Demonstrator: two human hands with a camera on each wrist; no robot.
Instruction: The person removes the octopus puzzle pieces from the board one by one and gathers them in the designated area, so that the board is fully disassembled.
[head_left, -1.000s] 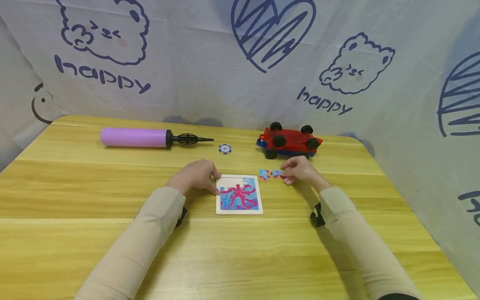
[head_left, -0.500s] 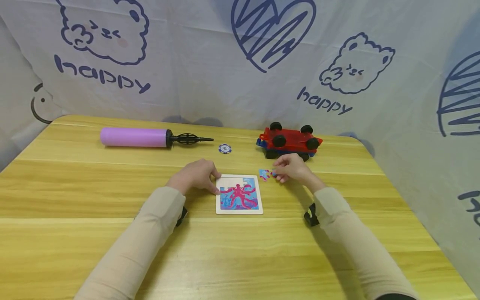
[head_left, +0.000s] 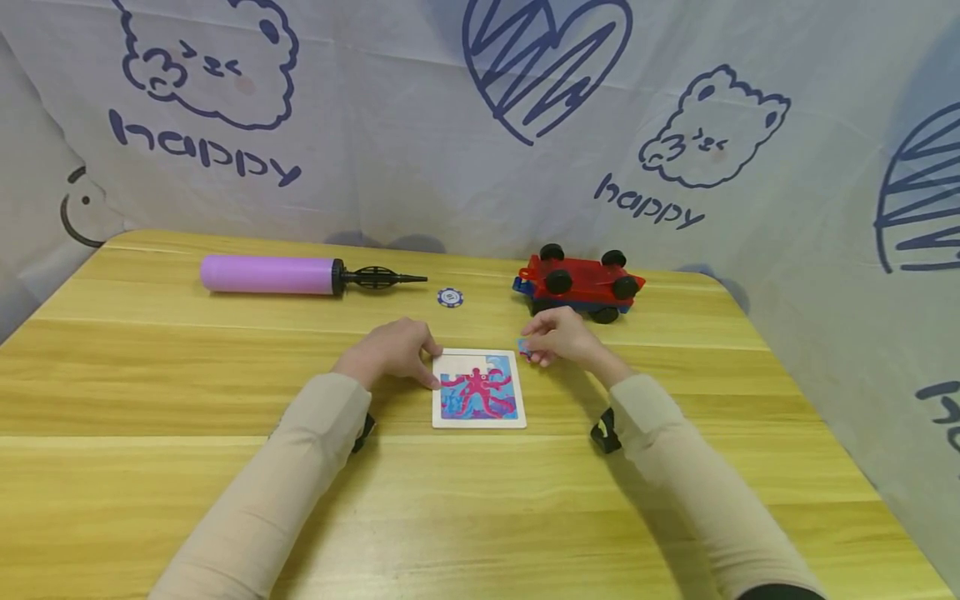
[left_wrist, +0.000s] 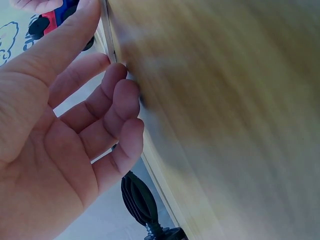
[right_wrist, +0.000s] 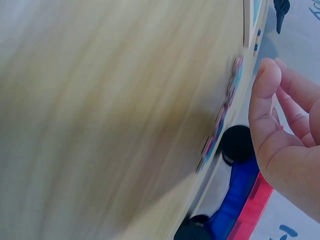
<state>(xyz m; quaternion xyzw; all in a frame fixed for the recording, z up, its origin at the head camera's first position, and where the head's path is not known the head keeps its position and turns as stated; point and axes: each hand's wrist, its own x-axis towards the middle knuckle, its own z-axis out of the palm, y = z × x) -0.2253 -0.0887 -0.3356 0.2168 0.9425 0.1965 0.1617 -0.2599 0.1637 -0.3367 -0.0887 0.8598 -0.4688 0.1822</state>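
Note:
A square octopus puzzle (head_left: 480,398) lies in a white-framed tray (head_left: 480,423) with a bare pale area at its upper left. My left hand (head_left: 393,348) rests at the tray's left edge, thumb and a finger spread along it. To the right of the tray, my right hand (head_left: 566,335) hovers over loose jigsaw pieces. One blue and pink piece (head_left: 523,347) peeks out beside its fingertips; the other is hidden under the hand. Two flat pieces (right_wrist: 234,79) show on the table in the right wrist view, below the thumb, with nothing visible between the fingers.
Behind the right hand a red and blue toy car (head_left: 581,282) lies with wheels up. A poker chip (head_left: 450,297) and a purple hand pump (head_left: 270,275) lie toward the back of the wooden table (head_left: 480,517). A printed white cloth (head_left: 405,125) hangs behind.
My right hand has moved left across the loose pieces, from the right one to over both. The pieces stay in place. My left hand and the tray have not moved.

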